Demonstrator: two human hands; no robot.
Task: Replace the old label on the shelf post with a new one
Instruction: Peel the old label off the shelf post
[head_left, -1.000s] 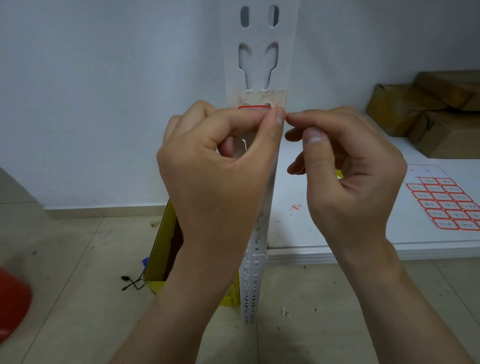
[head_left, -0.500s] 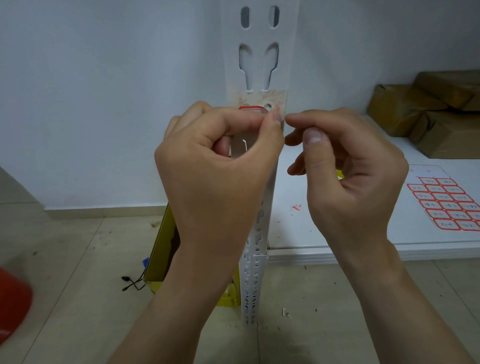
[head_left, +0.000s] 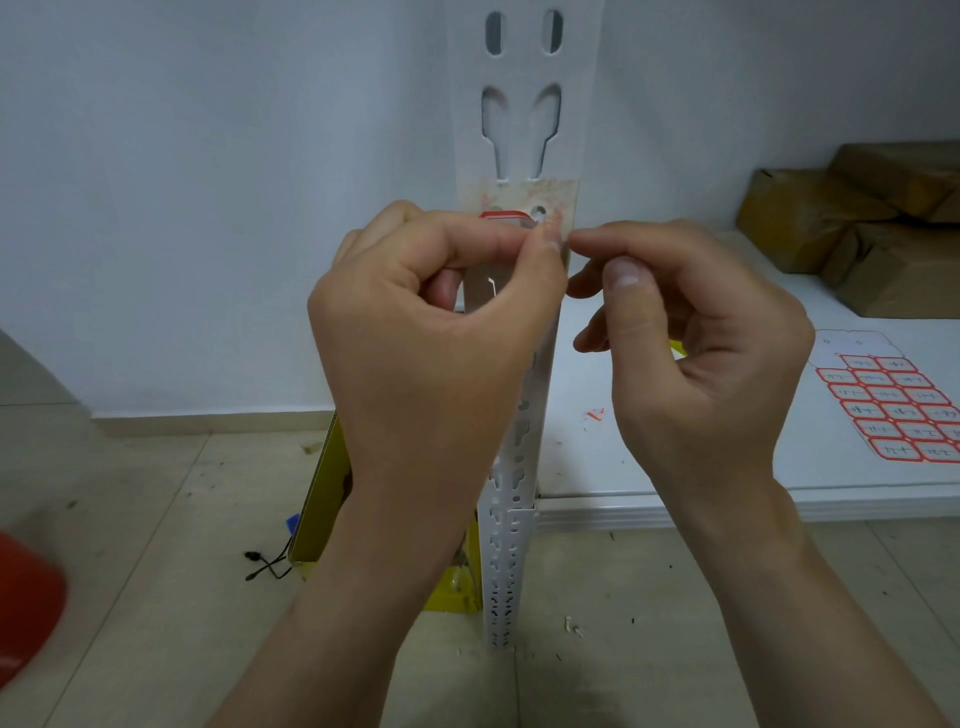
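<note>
A white perforated shelf post (head_left: 522, 104) rises up the middle of the view. A stained patch of old adhesive (head_left: 519, 195) crosses it just above my hands. My left hand (head_left: 426, 332) pinches a red-bordered label (head_left: 503, 215) between thumb and forefinger against the post; only the label's top edge shows above my fingers. My right hand (head_left: 691, 343) is curled just right of the post, its forefinger tip nearly meeting my left fingertips, with nothing visible in it. A sheet of new red-bordered labels (head_left: 893, 405) lies on the shelf at right.
The white shelf board (head_left: 675, 467) extends right of the post, with brown wrapped parcels (head_left: 852, 223) at its back and a red scrap (head_left: 595, 414) near the post. A yellow box (head_left: 322, 499) stands on the tiled floor behind my left wrist. A red object (head_left: 26, 603) is at far left.
My left fingertips have slid slightly down and left along the post, uncovering the round hole and more of the label's red top edge. The right hand has barely moved.
</note>
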